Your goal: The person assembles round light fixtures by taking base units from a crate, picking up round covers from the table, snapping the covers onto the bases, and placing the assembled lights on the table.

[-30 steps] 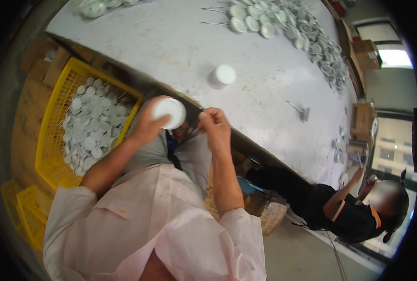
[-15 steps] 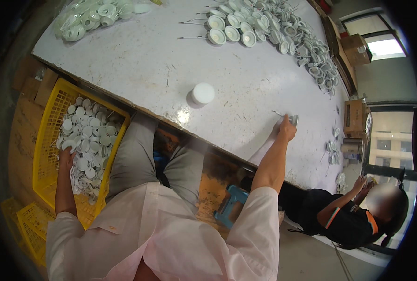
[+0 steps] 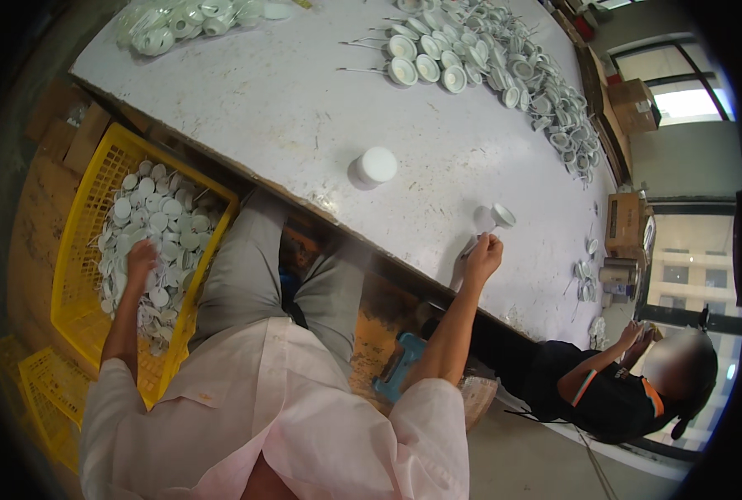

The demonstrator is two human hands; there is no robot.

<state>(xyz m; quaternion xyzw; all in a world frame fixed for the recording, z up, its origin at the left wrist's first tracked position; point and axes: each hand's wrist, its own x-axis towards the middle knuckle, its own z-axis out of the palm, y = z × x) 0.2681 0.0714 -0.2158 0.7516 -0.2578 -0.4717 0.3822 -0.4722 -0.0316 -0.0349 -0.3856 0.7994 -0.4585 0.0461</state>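
Over the table, my right hand (image 3: 483,257) is closed in a pinch on the wire lead of a small white lamp fitting (image 3: 503,217). The fitting's round cup-shaped head sticks out beyond the fingertips. My left hand (image 3: 142,262) is down in the yellow basket (image 3: 64,287), among many loose white discs (image 3: 148,200) with thin leads. Its fingers are drawn together; what they grip is hidden among the discs. A short white cylinder (image 3: 377,166) stands alone on the table, left of my right hand.
A large heap of wired lamp fittings (image 3: 512,71) covers the table's far right. A clear bag of white rings (image 3: 183,23) lies far left. Loose fittings (image 3: 586,279) lie near the right edge, where a co-worker (image 3: 608,387) sits. A blue stool (image 3: 404,367) is below.
My right hand has shifted left and nearer, and the fitting's head now shows clear of the fingers. My left hand has moved rightward from the basket's left side. The view has shifted slightly.
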